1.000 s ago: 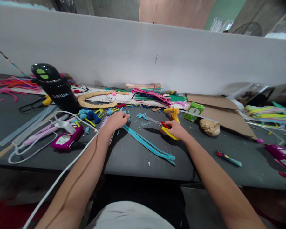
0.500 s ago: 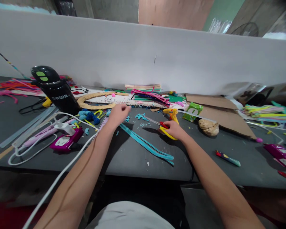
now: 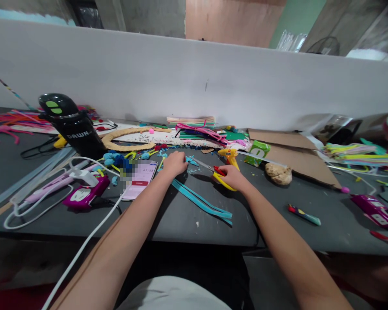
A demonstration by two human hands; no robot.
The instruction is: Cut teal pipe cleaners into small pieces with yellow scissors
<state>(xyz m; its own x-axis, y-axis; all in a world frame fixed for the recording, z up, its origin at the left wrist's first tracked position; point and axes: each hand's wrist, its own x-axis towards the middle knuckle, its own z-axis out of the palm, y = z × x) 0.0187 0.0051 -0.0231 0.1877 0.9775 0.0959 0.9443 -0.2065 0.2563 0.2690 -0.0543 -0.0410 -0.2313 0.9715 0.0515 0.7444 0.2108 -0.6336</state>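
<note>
My right hand [image 3: 233,177] is closed round the yellow and red handles of a pair of scissors [image 3: 213,170], whose blades point left over the dark table [image 3: 187,215]. My left hand [image 3: 175,164] rests with fingers curled at the far end of several teal pipe cleaners [image 3: 202,201] that run diagonally toward me. What its fingers hold, if anything, is hidden. Small teal clippings [image 3: 192,161] lie between the two hands. A phone [image 3: 139,174] with a lit screen lies just left of my left wrist.
A black bottle [image 3: 71,125] stands at the left, with a purple glue gun [image 3: 84,193] and white cable [image 3: 84,241] near it. A yellow glue gun [image 3: 229,155], green box [image 3: 258,151], cardboard [image 3: 297,150] and piles of pipe cleaners [image 3: 200,127] line the back.
My left hand lifted off the pipe cleaners, reached back, then came down again further right, uncovering the phone. My right hand with the scissors barely moved.
</note>
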